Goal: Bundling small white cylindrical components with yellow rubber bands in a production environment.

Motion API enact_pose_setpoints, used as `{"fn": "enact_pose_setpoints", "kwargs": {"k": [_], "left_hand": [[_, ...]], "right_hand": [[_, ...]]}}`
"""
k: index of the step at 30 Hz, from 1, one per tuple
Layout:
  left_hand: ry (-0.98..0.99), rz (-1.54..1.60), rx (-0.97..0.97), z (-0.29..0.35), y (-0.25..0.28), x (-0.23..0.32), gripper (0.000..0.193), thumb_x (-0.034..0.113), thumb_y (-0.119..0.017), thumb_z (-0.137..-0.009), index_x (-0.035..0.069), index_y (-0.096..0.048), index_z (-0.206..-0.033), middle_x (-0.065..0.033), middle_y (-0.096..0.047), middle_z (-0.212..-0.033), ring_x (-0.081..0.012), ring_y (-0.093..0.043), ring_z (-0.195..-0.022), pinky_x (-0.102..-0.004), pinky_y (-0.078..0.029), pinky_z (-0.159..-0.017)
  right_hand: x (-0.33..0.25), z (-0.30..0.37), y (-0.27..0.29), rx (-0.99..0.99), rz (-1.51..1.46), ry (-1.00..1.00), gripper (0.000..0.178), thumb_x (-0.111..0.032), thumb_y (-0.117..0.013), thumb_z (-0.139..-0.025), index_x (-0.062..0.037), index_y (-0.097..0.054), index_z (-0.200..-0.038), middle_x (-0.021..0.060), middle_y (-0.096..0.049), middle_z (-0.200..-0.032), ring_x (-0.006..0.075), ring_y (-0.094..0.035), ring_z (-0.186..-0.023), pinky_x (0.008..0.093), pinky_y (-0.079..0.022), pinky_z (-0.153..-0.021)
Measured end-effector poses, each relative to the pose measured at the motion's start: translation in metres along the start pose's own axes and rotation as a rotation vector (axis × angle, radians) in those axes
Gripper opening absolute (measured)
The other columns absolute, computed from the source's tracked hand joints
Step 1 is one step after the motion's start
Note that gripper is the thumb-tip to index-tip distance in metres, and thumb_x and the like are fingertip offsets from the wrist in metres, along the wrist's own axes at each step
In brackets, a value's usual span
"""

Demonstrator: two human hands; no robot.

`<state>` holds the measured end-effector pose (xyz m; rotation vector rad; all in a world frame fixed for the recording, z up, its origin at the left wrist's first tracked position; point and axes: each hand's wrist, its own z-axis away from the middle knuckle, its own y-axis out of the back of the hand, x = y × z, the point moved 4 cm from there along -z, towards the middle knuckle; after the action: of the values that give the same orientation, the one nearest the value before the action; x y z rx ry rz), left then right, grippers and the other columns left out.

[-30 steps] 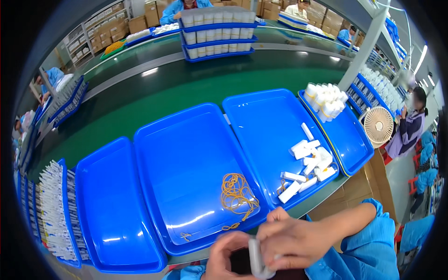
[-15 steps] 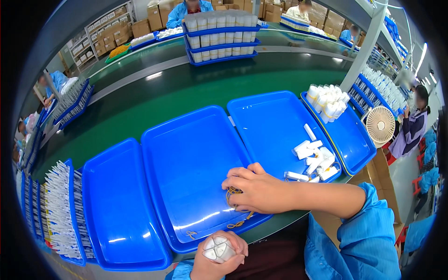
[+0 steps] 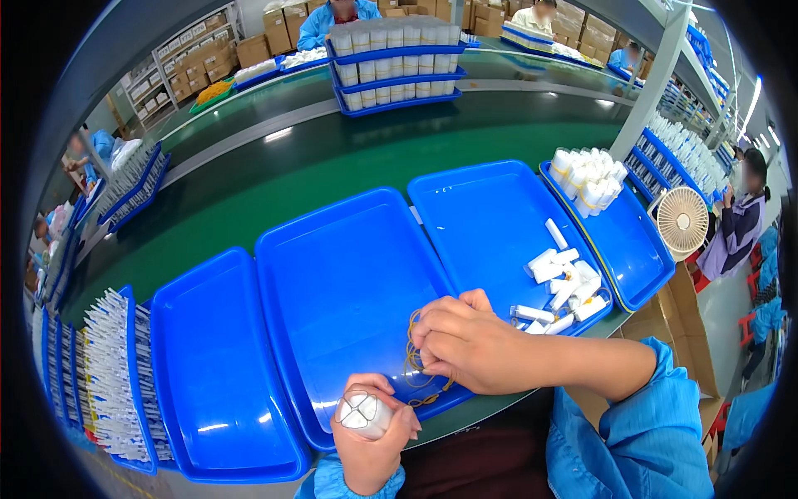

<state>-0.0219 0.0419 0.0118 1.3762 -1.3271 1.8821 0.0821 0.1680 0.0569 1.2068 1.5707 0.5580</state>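
My left hand (image 3: 371, 453) is wrapped round a bundle of white cylindrical pieces (image 3: 364, 413), their ends facing up, near the front edge of a large blue tray (image 3: 332, 258). Over that tray's front right corner, my right hand (image 3: 470, 345) has its fingertips closed on yellow-brown rubber bands (image 3: 411, 353). Loops of them stick out on the left side of the fingers, and more lie below on the tray edge. How many bands the fingertips grip is hidden.
Loose white cylinders (image 3: 565, 287) lie in the blue tray to the right (image 3: 465, 216). Banded white bundles (image 3: 588, 179) stand in the far right tray, beside a fan (image 3: 682, 220). At left are another blue tray (image 3: 216, 349) and racks of thin white sticks (image 3: 112, 374). Stacked trays (image 3: 395, 71) stand across the green table.
My left hand has shifted left and up with the bundle. The right hand has moved slightly right, its fingers drawn together, pulling rubber bands up.
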Motion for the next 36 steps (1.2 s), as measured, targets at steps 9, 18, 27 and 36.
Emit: {"fn": "enact_pose_setpoints", "kwargs": {"k": [9,18,27,36], "left_hand": [[-0.028,-0.011,0.020,-0.002,0.006,0.000,0.019,-0.005,-0.057,-0.074,0.001,-0.044,-0.087,-0.0143,-0.043,-0.100,-0.0189,-0.055,-0.051,-0.0284,-0.045,-0.042],[-0.004,0.026,0.073,-0.005,0.004,0.002,0.020,-0.003,-0.058,-0.076,0.003,-0.045,-0.091,-0.0162,-0.042,-0.114,-0.0191,-0.057,-0.056,-0.0290,-0.046,-0.043],[0.021,0.087,0.068,-0.007,0.006,0.000,0.020,-0.003,-0.059,-0.076,0.002,-0.046,-0.090,-0.0179,-0.042,-0.118,-0.0201,-0.058,-0.059,-0.0318,-0.047,-0.046],[0.345,0.831,-0.914,0.007,-0.009,-0.001,0.035,-0.004,-0.065,-0.072,0.001,-0.048,-0.102,-0.0110,-0.049,-0.078,-0.0227,-0.054,-0.062,-0.0304,-0.046,-0.056]], "right_hand": [[0.010,0.007,-0.031,-0.088,0.372,-0.058,0.016,-0.021,-0.067,-0.072,-0.0099,-0.059,-0.081,0.0041,-0.053,-0.099,0.0203,-0.046,-0.103,0.0417,-0.031,-0.079],[0.001,-0.004,-0.015,0.013,0.310,-0.065,0.012,-0.019,-0.065,-0.071,-0.0112,-0.061,-0.078,0.0020,-0.053,-0.094,0.0201,-0.046,-0.098,0.0407,-0.030,-0.081],[0.001,-0.004,-0.007,0.020,0.257,-0.025,0.010,-0.018,-0.067,-0.069,-0.0161,-0.066,-0.078,-0.0014,-0.055,-0.090,0.0182,-0.048,-0.096,0.0413,-0.029,-0.078],[-0.014,0.001,0.010,-0.132,-1.009,-0.256,0.014,-0.020,-0.054,-0.088,-0.0060,-0.055,-0.085,0.0003,-0.055,-0.084,0.0165,-0.052,-0.086,0.0346,-0.035,-0.079]]}}
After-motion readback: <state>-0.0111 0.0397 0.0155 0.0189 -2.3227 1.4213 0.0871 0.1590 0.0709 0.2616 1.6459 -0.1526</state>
